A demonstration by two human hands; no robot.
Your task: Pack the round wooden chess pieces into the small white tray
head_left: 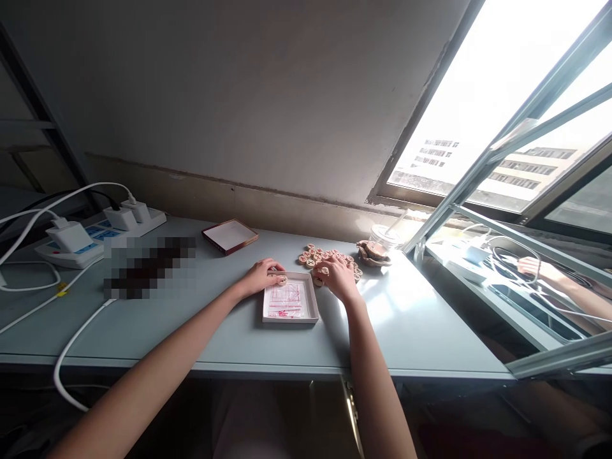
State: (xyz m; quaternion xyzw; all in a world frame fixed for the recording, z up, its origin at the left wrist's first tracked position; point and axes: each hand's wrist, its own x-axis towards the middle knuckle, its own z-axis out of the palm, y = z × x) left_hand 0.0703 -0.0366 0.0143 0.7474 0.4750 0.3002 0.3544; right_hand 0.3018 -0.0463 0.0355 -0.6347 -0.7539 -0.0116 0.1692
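Left hand (262, 275) at frame centre, fingers seemingly pinching one wooden disc (282, 279) at top edge of open box (290, 301). Right hand (338, 275) spread over disc pile (318, 255) on surface (167, 319). Best: lay disc flat, inside rim.

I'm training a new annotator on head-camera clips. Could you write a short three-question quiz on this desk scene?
1. True or false: the left hand rests at the far edge of the shallow box.
2. Multiple choice: the right hand lies on A) the power strip, B) the pile of round wooden pieces, C) the box lid.
3. Fill in: the plastic cup stands on the desk near the open ____.

Key: 1 true; 2 B; 3 window.
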